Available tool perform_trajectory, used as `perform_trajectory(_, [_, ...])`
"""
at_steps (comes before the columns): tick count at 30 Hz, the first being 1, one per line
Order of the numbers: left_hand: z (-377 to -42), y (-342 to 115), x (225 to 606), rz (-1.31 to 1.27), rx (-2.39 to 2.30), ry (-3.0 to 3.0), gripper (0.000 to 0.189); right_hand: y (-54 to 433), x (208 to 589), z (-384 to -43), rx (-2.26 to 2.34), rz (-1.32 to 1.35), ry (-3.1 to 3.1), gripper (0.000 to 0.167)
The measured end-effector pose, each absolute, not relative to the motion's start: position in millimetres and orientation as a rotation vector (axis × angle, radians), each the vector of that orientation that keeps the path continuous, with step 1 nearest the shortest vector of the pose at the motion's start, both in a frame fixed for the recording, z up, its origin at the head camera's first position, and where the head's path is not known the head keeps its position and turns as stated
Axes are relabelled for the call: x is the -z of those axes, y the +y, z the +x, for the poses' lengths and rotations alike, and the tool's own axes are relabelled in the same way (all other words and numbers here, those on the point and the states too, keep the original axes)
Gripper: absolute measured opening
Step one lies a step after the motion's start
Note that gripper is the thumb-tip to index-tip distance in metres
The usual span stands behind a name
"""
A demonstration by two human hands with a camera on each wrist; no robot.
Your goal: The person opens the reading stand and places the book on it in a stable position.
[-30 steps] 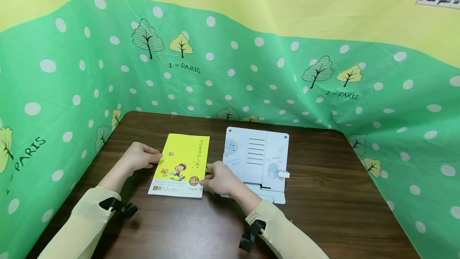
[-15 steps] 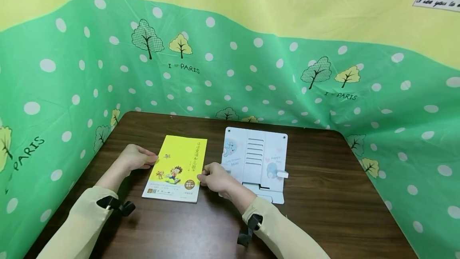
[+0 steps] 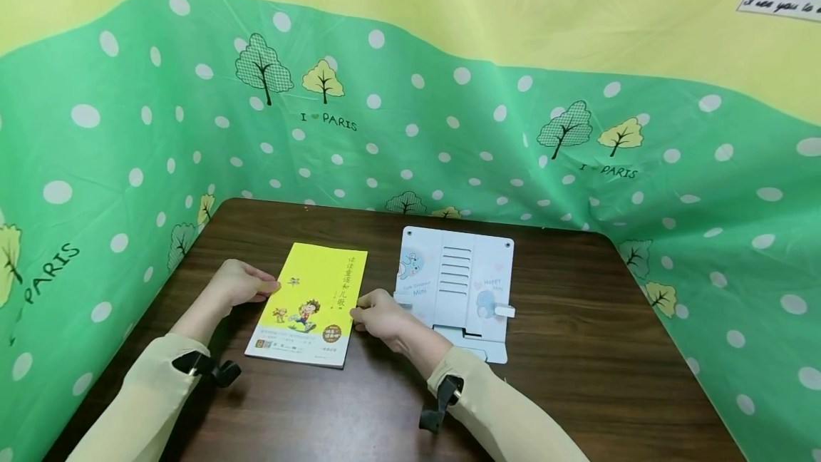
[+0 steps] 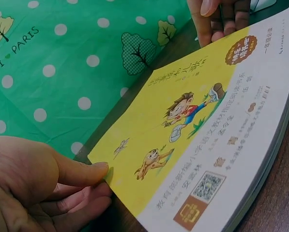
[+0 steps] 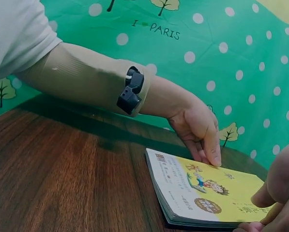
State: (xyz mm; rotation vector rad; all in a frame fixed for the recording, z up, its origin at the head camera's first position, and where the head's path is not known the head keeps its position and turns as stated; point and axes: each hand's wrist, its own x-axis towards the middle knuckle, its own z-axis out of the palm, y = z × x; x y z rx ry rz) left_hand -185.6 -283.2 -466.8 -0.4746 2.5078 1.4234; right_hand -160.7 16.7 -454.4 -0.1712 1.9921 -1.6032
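Observation:
A yellow and white children's book (image 3: 321,276) lies face up on the brown table, slightly turned. My left hand (image 3: 240,282) holds its left edge, thumb on the cover; the left wrist view shows the other fingers curled at and below that edge. On the opposite side my right hand (image 3: 385,318) pinches the right edge, its thumb on the cover in the right wrist view, and the fingertips partly hidden. Just beyond the right hand is a white book stand (image 3: 484,259) with slots, blue cartoon prints and small side clips; the right hand and forearm cover its lower left part.
The dark wooden table (image 3: 596,348) has a rounded back edge. A green and yellow printed cloth (image 3: 410,113) hangs close around its back and sides. Each forearm wears a black strap device (image 3: 205,368) over a beige sleeve.
Both hands have shifted the book left and toward the near side, turning it slightly. The gap between book and stand has grown. The stand stays where it was.

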Motion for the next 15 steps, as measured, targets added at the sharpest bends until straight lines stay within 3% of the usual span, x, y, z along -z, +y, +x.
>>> perform_trajectory(15, [-183.2,-288.6,470.9,-0.421,-1.439,2.500,0.031,10.6,454.5,-159.0,1.719,-0.132,1.944,0.034])
